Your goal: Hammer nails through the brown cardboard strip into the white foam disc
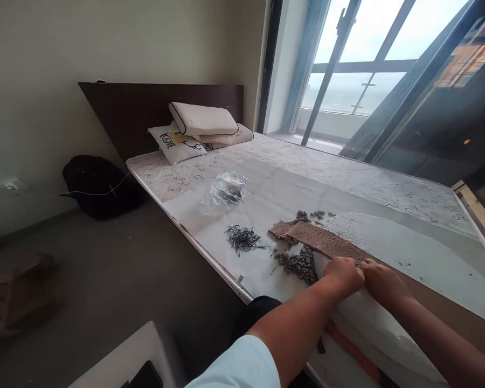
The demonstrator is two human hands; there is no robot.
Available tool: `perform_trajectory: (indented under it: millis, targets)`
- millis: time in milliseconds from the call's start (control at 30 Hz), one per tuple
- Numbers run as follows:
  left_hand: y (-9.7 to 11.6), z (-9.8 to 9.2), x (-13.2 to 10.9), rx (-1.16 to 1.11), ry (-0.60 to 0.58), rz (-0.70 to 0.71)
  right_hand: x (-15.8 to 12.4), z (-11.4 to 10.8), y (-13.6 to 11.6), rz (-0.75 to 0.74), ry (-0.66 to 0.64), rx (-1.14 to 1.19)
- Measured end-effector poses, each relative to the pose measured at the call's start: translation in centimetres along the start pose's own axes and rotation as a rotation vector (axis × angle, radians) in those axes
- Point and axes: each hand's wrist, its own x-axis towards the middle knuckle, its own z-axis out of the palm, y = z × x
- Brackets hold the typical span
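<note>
A long brown strip dotted with small holes [327,240] lies across the bed. My left hand [345,274] and my right hand [382,280] are side by side at its near edge, both closed on it. Grey crumbly bits [301,263] are heaped by the strip's far end, with more behind it. Left of them sits a pile of nails [243,238]. Beyond the nails is a clear plastic bag [226,193] with dark pieces inside. Under my forearms, a red-handled tool [353,350] is partly hidden.
The bed [194,237] has pillows [206,119] at its headboard [145,108]. A black bag [99,186] and a cardboard box [20,296] are on the floor. A phone [146,375] rests on a pale seat at the bottom. Windows stand behind the bed.
</note>
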Motion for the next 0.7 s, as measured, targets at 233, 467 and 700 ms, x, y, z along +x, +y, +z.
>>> perform_trajectory:
  millis: [233,467,700]
  targets:
    - [0.6,-1.4,0.9,0.012,0.107,0.023,0.5,-4.9,-0.8,0.214,-0.09,0.059]
    - [0.3,-1.8,2.4,0.028,0.161,0.072,1.4,-5.6,0.2,0.282,-0.059,0.095]
    - [0.7,-1.9,2.8,-0.351,0.214,0.168,1.2,-8.9,1.5,0.146,0.037,0.22]
